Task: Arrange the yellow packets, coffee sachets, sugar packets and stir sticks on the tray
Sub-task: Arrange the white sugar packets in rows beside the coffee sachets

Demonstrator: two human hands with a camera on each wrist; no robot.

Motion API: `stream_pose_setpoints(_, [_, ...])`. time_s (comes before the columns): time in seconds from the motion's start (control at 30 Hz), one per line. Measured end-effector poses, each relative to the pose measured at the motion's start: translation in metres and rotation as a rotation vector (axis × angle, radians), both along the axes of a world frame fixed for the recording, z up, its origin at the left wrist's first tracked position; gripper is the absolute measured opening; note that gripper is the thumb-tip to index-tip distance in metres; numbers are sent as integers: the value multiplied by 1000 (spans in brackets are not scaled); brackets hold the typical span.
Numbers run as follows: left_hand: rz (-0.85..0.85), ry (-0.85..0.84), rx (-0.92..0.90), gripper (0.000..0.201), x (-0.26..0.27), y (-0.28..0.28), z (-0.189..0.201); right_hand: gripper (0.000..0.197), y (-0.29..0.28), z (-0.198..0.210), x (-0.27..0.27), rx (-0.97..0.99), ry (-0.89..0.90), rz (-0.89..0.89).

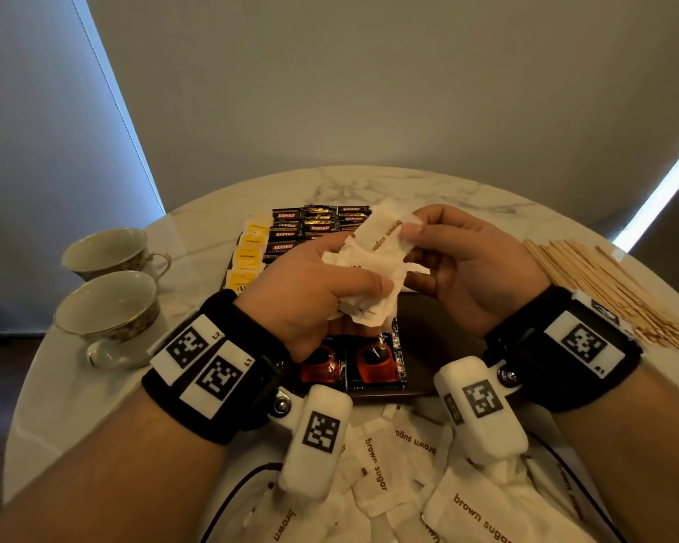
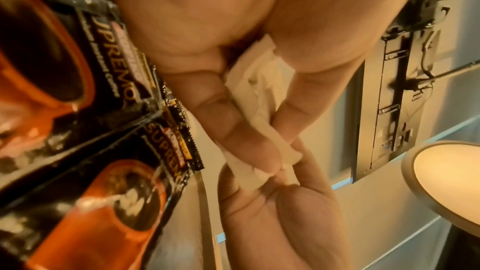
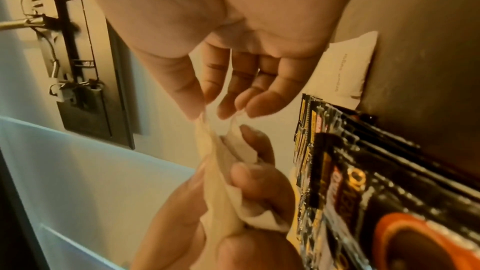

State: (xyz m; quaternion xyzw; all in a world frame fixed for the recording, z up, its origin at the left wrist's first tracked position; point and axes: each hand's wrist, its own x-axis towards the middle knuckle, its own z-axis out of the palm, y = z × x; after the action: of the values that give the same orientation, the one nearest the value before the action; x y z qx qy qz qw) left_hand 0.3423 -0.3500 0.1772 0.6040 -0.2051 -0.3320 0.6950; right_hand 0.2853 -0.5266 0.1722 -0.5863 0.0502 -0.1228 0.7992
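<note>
Above the dark tray [image 1: 440,331], my left hand [image 1: 322,284] grips a bunch of white brown-sugar packets [image 1: 373,264] [image 2: 262,89] [image 3: 221,182]. My right hand [image 1: 447,260] pinches the top end of the bunch between thumb and fingertips [image 3: 197,108]. On the tray lie yellow packets [image 1: 249,252] at the far left, black coffee sachets [image 1: 314,225] behind my hands and two more coffee sachets [image 1: 369,362] [image 2: 91,151] at the near edge. One sugar packet [image 3: 345,69] lies flat on the tray. Wooden stir sticks [image 1: 604,284] lie in a pile on the table to the right.
Two teacups [image 1: 110,303] stand at the left of the round marble table [image 1: 369,186]. Many loose brown-sugar packets [image 1: 400,476] are scattered at the near table edge, under my wrists. A grey wall rises behind the table.
</note>
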Motion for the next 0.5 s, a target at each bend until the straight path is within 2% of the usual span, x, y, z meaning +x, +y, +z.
stream_pose_setpoints(0.07, [71,70,-6,29,3,-1,0,6,0,0,2,118,-6,-61])
stream_pose_setpoints(0.17, [237,186,-66,28,10,-2,0,5,-3,-1,3,202,-22,-121])
stream_pose_setpoints(0.3, [313,170,-108,30,13,-3,0,8,-1,-4,1,-23,-8,-108])
stream_pose_setpoints(0.4, [233,167,-106,21,5,-5,1,8,5,-8,0,-166,-31,-80])
stream_pose_setpoints(0.5, [190,94,-90,45,0,-6,-3,10,7,-8,-2,-220,-60,-74])
